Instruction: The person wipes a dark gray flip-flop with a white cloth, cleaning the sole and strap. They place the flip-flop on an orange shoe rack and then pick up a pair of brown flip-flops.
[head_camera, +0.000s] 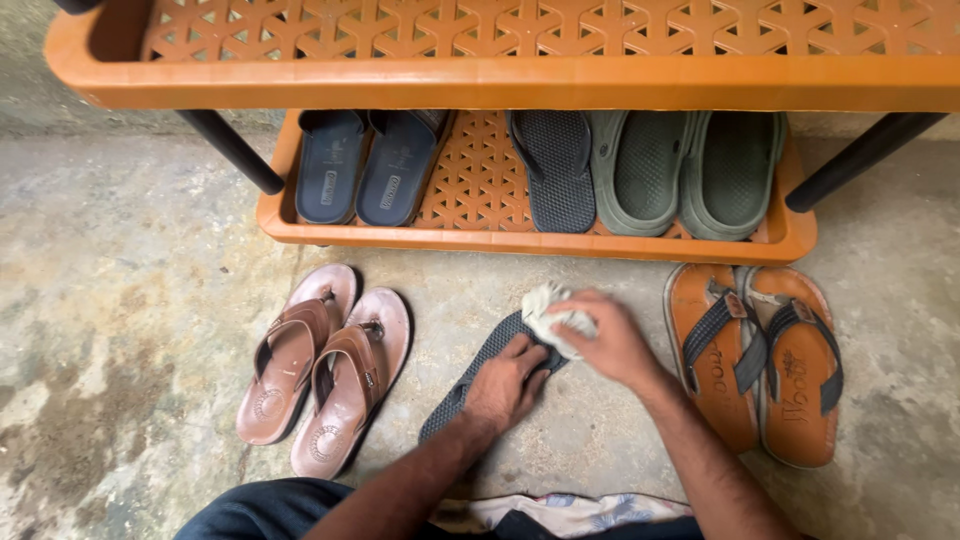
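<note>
Your left hand (508, 382) presses flat on the black slipper (480, 375), which runs near-left to far-right, while your right hand (610, 345) pinches the cloth (550, 312) at its far end.

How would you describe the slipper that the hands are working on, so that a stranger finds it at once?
Start at the orange plastic shoe rack and look at the concrete floor before it. Between the brown leather sandals and the orange strapped sandals lies one dark grey rubber slipper. It alone is single, under both hands.

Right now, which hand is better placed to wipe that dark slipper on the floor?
The right hand: it grips the pale cloth at the dark slipper. The left hand presses flat on it.
</note>
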